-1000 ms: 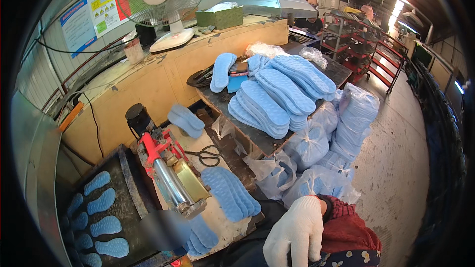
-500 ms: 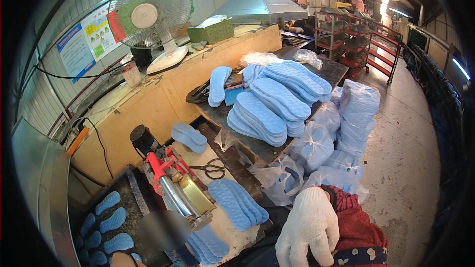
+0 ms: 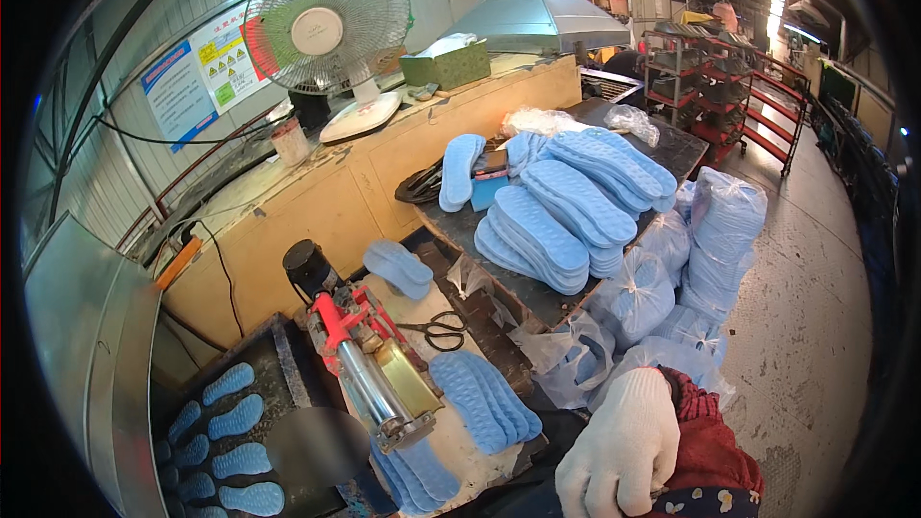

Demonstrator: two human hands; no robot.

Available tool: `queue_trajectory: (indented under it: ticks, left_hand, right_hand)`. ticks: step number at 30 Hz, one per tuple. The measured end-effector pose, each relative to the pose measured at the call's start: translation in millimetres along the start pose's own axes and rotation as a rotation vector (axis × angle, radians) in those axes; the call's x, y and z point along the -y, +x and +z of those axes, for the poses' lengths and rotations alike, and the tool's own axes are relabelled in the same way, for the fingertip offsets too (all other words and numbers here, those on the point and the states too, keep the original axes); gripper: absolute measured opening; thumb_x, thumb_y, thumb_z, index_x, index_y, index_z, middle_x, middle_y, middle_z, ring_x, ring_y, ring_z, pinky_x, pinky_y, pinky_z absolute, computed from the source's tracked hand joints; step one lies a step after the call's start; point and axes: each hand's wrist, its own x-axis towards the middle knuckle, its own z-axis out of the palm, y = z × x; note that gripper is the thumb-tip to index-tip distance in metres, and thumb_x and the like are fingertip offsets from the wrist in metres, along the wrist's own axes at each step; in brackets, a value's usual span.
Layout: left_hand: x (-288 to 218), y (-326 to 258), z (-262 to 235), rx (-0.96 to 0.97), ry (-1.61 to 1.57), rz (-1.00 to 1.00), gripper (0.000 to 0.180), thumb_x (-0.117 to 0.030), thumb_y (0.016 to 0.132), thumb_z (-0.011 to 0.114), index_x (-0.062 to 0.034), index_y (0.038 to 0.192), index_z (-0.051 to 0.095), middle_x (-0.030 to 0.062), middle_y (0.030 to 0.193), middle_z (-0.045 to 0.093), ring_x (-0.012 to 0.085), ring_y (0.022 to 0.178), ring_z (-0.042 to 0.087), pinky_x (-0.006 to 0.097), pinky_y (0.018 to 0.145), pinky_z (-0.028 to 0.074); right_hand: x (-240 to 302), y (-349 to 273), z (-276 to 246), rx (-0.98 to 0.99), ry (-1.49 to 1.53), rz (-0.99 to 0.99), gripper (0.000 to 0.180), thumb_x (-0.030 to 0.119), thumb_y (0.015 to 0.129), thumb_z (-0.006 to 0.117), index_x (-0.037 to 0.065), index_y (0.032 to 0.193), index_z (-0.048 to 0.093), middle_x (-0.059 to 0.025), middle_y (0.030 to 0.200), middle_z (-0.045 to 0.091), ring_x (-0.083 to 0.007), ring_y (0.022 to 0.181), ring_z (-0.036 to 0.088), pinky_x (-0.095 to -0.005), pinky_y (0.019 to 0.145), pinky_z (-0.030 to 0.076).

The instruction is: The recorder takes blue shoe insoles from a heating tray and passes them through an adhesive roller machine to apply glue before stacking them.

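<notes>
My right hand [image 3: 619, 446], in a white knit glove with a red sleeve behind it, hangs low over my dark clothing. Its fingers are loosely bent and a little apart, and nothing shows in them. My left hand is out of view. Nearest to the right hand are a fanned stack of blue insoles [image 3: 484, 403] on the pale worktop and clear plastic bags [image 3: 576, 355]. A second insole stack [image 3: 414, 475] lies by a red-framed machine with a metal roller [image 3: 374, 393]. Black-handled scissors [image 3: 443, 331] rest behind. At lower left, blue insoles [image 3: 242, 460] lie spread on a dark surface.
A dark table [image 3: 451, 221] bears large insole piles [image 3: 537, 230]. Bagged insoles [image 3: 720, 240] stand on the floor [image 3: 791, 326] to the right. A fan [image 3: 321, 34] and a green box [image 3: 446, 62] stand on the ledge. Red racks [image 3: 767, 125] stand farther back. A blurred patch covers part of the lower left.
The whole scene has shifted right and slightly down in the view. A skin-coloured patch at the lower left edge is gone, showing an insole there. My right hand keeps its loose pose.
</notes>
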Motion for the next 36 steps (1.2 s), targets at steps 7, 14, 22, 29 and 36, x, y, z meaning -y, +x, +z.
queue_trajectory:
  ticks: [7, 14, 22, 29, 36]
  left_hand:
    - [15, -39, 28, -0.229, 0.262, -0.463, 0.024, -0.032, 0.061, 0.079, -0.0142, 0.070, 0.066, 0.0012, 0.071, 0.054, 0.0244, 0.060, 0.051, 0.037, 0.054, 0.042]
    - [10, -74, 49, -0.217, 0.173, -0.604, 0.040, -0.032, 0.067, 0.086, -0.0060, 0.088, 0.064, 0.0115, 0.096, 0.061, 0.0378, 0.091, 0.061, 0.053, 0.077, 0.051]
    - [-7, -79, 72, -0.315, 0.089, -0.762, 0.055, -0.050, 0.062, 0.085, -0.0100, 0.092, 0.062, 0.0116, 0.114, 0.060, 0.0423, 0.108, 0.057, 0.051, 0.086, 0.049]
    - [-24, -77, 87, -0.460, 0.163, -0.730, 0.041, -0.044, 0.080, 0.075, -0.0068, 0.089, 0.059, 0.0104, 0.108, 0.057, 0.0343, 0.104, 0.058, 0.046, 0.081, 0.050]
    - [-13, -113, 97, -0.442, -0.058, -0.884, 0.029, -0.031, 0.078, 0.082, -0.0080, 0.082, 0.065, 0.0115, 0.109, 0.062, 0.0368, 0.103, 0.060, 0.044, 0.085, 0.050]
  right_hand:
    - [-11, 2, -6, -0.029, 0.070, -0.057, 0.026, 0.027, 0.102, 0.051, 0.007, 0.100, 0.068, -0.0067, 0.094, 0.061, -0.0281, 0.095, 0.058, -0.0458, 0.081, 0.047]
    - [-15, 8, -14, 0.033, 0.129, 0.017, 0.023, 0.028, 0.096, 0.059, 0.008, 0.086, 0.064, -0.0083, 0.104, 0.062, -0.0291, 0.102, 0.059, -0.0482, 0.085, 0.047]
    - [11, 5, -13, 0.528, -0.689, -0.682, 0.025, 0.029, 0.097, 0.057, 0.008, 0.087, 0.065, -0.0066, 0.106, 0.063, -0.0275, 0.103, 0.058, -0.0486, 0.092, 0.047]
    - [149, -283, 30, 0.582, -0.080, -0.576, 0.018, 0.019, 0.093, 0.056, 0.006, 0.082, 0.063, -0.0106, 0.095, 0.062, -0.0304, 0.089, 0.059, -0.0459, 0.080, 0.049]
    - [-71, 42, -31, 0.234, 0.345, -0.115, 0.014, 0.008, 0.089, 0.055, 0.004, 0.077, 0.062, -0.0146, 0.085, 0.062, -0.0332, 0.074, 0.060, -0.0432, 0.068, 0.052]
